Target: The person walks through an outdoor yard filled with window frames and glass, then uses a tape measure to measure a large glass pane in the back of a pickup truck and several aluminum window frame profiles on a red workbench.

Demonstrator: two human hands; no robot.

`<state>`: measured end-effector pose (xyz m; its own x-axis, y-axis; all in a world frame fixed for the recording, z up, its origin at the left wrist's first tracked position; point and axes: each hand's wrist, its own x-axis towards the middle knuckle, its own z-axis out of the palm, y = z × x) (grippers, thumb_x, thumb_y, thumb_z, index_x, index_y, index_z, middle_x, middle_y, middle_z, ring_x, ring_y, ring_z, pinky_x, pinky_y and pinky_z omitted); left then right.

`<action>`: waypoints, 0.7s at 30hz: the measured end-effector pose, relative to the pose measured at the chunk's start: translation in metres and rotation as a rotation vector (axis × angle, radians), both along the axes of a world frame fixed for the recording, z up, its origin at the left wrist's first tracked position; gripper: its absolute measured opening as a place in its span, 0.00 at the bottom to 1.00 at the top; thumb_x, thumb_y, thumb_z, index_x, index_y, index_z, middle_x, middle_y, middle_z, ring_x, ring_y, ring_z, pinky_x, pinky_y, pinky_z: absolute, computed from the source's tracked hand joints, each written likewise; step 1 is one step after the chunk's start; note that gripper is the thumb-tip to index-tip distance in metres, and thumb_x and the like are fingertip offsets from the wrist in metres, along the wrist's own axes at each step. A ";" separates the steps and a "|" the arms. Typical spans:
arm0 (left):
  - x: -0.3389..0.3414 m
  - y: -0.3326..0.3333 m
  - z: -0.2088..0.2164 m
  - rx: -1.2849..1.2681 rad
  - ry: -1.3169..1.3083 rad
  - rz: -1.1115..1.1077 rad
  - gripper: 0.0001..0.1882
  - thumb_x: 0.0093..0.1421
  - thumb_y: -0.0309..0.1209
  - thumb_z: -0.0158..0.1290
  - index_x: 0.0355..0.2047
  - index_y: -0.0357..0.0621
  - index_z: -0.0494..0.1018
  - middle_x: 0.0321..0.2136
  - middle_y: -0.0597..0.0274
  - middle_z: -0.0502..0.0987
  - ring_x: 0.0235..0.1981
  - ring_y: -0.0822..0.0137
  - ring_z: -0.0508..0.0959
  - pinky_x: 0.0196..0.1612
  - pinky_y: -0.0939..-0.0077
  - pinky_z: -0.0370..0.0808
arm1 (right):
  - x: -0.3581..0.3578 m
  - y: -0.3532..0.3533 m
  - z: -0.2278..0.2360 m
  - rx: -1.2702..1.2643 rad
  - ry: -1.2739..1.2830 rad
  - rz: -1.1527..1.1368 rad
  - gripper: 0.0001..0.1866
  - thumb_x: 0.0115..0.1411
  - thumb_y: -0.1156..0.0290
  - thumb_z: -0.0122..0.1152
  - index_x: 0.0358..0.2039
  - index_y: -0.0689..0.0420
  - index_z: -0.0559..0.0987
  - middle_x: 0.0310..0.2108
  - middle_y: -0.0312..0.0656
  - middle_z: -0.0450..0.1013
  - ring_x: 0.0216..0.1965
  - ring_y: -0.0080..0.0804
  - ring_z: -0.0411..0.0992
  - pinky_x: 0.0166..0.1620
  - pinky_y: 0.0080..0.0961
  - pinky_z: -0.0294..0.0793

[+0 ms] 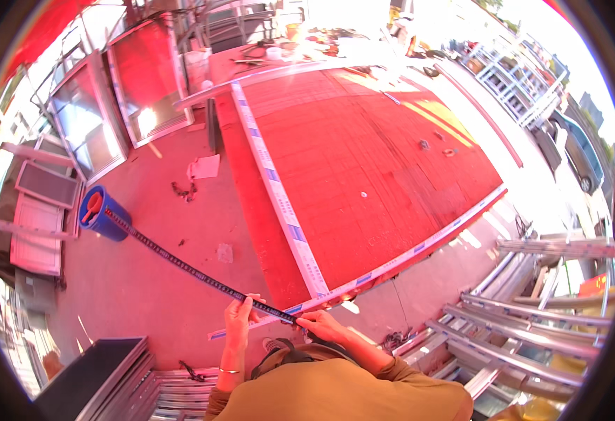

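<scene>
Head view: a dark measuring tape is held pinched in the fingers of left hand and right hand near a white frame profile on the red surface; measuring appears underway, careful alignment seemingly needed next

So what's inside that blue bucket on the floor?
An orange-red object lies in the blue bucket; I can't tell what it is. The long dark strip crosses the rim, and the bucket's depth is hidden.

We cannot read the marks on the ruler, too small beyond our left hand, its near end is covered by our right hand, and the clutter on the far bench, well past both grips, is washed out by glare.
</scene>
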<state>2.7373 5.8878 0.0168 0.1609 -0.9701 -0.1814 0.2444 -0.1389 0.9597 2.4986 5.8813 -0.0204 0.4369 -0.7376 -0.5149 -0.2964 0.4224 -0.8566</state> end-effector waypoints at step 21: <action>0.074 -0.130 0.000 -0.200 0.088 0.025 0.12 0.69 0.34 0.51 0.47 0.41 0.74 0.39 0.65 0.79 0.20 0.85 0.65 0.24 0.91 0.62 | -0.060 0.153 0.021 0.024 0.172 -0.347 0.17 0.63 0.56 0.56 0.29 0.56 0.82 0.23 0.38 0.76 0.28 0.26 0.74 0.34 0.28 0.72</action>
